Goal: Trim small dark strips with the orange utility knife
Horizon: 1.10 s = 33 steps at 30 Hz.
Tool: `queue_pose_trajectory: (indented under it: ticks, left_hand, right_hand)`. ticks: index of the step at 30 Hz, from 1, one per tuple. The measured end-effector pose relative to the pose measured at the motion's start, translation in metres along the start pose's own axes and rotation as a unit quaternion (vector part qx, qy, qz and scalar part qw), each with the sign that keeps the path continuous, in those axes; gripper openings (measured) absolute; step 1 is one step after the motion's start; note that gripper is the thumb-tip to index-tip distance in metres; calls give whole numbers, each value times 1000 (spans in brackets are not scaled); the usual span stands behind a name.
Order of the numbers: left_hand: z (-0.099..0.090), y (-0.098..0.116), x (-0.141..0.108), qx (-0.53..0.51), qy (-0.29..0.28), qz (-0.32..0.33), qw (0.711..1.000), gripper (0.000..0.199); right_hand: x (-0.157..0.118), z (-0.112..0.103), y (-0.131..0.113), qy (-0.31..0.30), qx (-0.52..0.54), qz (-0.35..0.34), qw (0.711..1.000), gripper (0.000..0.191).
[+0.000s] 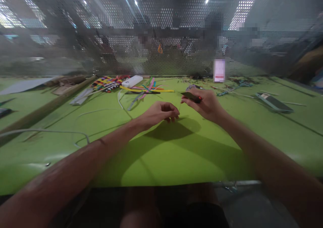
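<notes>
My left hand [168, 112] is above the table, its thumb and fingertips pinched together on a thin pale strand that shows faintly at the fingertips. Farther right and a little higher, my right hand [203, 101] is closed around a dark flat tool [191, 96] with a small red part. That tool looks like a knife, but its exact kind is not clear. The two hands are close together without touching. Beyond the left hand lies a star-shaped pile of colored strips [147, 90], and a clear roll of tape or similar object [193, 87] sits partly behind the right hand.
A woven colorful piece [108, 83], a white device [132, 81] with a cable, and a wooden pole [47, 108] lie left. A lit phone [219, 71] leans against the perforated metal screen [176, 61]. At right lies a dark green-edged case [275, 102].
</notes>
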<state>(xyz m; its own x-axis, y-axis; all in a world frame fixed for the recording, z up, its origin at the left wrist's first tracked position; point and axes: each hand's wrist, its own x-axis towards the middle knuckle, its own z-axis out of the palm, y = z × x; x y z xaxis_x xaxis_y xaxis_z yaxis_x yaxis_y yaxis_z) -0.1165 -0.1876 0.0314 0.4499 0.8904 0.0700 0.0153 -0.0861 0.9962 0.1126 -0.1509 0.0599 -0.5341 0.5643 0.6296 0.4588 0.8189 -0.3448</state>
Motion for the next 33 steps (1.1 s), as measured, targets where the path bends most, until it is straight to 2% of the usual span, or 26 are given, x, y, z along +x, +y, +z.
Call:
queue_pose_trajectory:
  ticks: [6,9,11,12,13,16,19,26,33]
  left_hand:
    - [-4,-5,5,-57,23,10,998,23]
    - [-7,-5,7,-94,36,19,995,27]
    - [-8,-5,7,-113,44,24,992,29]
    - [-7,-4,7,-119,46,25,992,29]
    - [-7,-4,7,-123,45,25,991,29]
    - [-4,-2,6,-125,41,31,991,28]
    - [0,-2,5,-119,38,34,992,26]
    - [6,1,1,-80,-9,12,997,30]
    - [10,4,-2,-59,-6,18,998,42]
  right_hand:
    - [2,-9,-8,32,33,11,999,41]
    - [4,-13,-8,113,35,10,993,44]
    - [4,-11,-6,167,29,22,985,37]
    - [3,-9,-4,172,22,27,985,26]
    - [1,-5,-3,159,11,26,987,16]
    - [-3,12,0,52,-34,-19,998,36]
    - [-7,25,-2,-16,-60,-44,997,33]
    - [-12,29,1,-80,-36,-26,996,28]
    - [-13,34,6,-125,-16,-19,992,25]
